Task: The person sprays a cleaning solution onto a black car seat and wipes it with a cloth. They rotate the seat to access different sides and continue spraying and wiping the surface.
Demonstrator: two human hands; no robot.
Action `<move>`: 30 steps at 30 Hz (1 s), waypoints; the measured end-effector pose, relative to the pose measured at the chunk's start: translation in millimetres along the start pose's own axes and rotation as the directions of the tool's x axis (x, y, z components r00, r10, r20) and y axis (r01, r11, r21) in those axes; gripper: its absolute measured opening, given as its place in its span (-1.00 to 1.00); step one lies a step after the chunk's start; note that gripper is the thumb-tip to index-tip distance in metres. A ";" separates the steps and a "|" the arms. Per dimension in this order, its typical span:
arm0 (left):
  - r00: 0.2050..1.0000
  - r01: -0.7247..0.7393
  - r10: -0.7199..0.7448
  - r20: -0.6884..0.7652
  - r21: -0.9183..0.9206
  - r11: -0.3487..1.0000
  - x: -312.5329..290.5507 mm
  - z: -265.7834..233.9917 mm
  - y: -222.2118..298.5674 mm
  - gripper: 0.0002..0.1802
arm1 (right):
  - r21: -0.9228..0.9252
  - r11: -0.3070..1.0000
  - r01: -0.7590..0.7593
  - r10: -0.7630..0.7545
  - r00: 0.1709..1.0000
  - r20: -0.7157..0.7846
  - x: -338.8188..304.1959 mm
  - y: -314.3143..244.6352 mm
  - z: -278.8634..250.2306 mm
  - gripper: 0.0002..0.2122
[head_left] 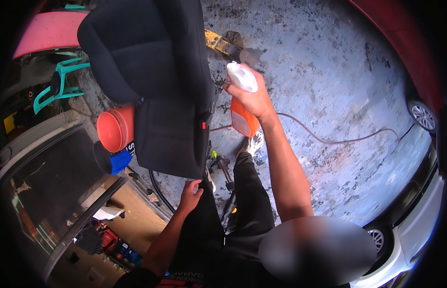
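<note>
A black car seat (161, 137) stands off the car on the floor, its backrest away from me and its cushion towards me. A red buckle button shows on its right side. My right hand (256, 98) is closed around the neck of an orange spray bottle (241, 120) with a white trigger head, held up to the right of the seat. The nozzle points away from me, towards the far side. My left hand (190, 193) is just below the cushion's front edge, its fingers loosely bent and apart with nothing in them. Whether it touches the seat, I cannot tell.
Left of the seat are a red bucket (113, 129), a blue cloth (120, 162) and a green plastic chair (62, 81). A yellow jack (218, 43) lies beyond. A hose (329, 141) crosses the worn floor. Cars stand at right, including a white one (413, 235).
</note>
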State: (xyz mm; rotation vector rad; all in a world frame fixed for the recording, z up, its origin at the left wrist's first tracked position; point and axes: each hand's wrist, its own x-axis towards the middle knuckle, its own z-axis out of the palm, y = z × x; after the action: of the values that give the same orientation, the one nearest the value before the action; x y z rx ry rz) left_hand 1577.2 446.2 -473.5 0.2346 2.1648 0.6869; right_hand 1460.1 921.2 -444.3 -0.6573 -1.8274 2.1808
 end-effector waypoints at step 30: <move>0.956 -0.290 0.291 0.022 -0.050 0.956 109.4 -38.3 273.3 -0.39 | -0.199 0.971 -0.134 0.170 0.971 0.171 190.5 -180.7 -63.9 -0.73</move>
State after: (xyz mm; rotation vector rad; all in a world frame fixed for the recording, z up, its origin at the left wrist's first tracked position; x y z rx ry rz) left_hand 1460.0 701.3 -377.0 0.5435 2.1039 0.8914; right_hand 1302.7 1097.7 -313.6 -0.6701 -2.1647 2.2535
